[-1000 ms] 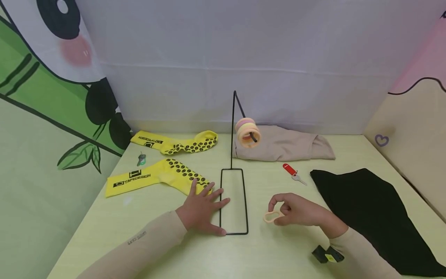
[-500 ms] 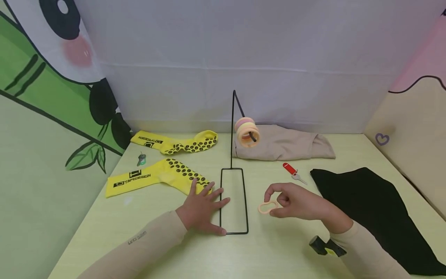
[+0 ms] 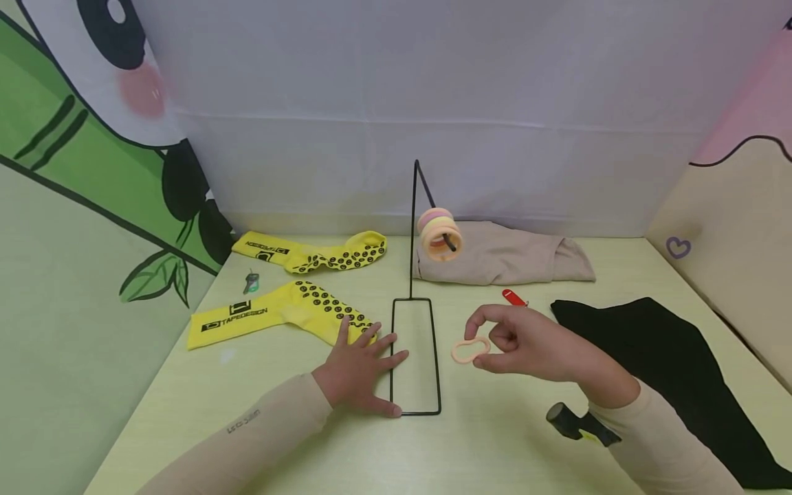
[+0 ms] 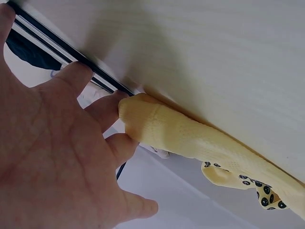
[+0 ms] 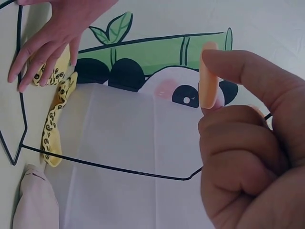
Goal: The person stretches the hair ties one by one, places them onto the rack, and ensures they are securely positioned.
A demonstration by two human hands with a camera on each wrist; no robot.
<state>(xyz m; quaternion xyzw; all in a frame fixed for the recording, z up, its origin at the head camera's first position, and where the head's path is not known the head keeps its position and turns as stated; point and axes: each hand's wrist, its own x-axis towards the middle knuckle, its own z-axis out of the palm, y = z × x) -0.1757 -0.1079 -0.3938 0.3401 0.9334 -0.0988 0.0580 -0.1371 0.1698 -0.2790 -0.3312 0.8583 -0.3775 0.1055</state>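
Note:
My right hand [image 3: 535,344] pinches a peach hair tie [image 3: 454,352] between thumb and index finger, above the table and right of the stand's base. The right wrist view shows the hair tie [image 5: 208,78] edge-on at the fingertips. Several hair ties [image 3: 436,225] in peach, pink and yellow hang on the arm of a black wire stand [image 3: 412,234]. With fingers spread, my left hand [image 3: 355,371] rests across the left side of the stand's base, its fingertips by the toe of a yellow sock [image 3: 247,320].
Another yellow sock [image 3: 262,251] lies farther back, with a small green-tagged key [image 3: 250,283] between the two. Behind the stand is a folded beige cloth [image 3: 501,254]. A red key tag [image 3: 513,297] and a black cloth [image 3: 656,371] lie to the right.
My right hand has moved up and slightly left with the hair tie, now partly covering the key on the red tag. The left hand stays where it was.

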